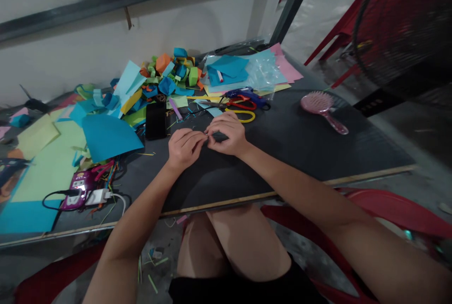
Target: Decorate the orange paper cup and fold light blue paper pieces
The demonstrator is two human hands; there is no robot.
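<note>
My left hand (185, 146) and my right hand (227, 133) meet fingertip to fingertip above the dark table (300, 153). Both are pinched closed, and whatever lies between the fingertips is too small or hidden to make out. Just beyond my right hand lie scissors with yellow and red handles (243, 115). A dark blue tool (252, 97), its kind unclear, rests behind them. To the left of my left hand is a black phone (156, 121). A purple stick-like piece (175, 108) lies between the phone and the scissors.
Folded coloured paper pieces (165, 76) are heaped against the wall. Blue paper sheets (111, 137) and a purple power socket (77, 188) with cables occupy the left. A pink hairbrush (319, 104) lies at right, near a fan (406, 36). Red chairs (395, 210) stand by the table.
</note>
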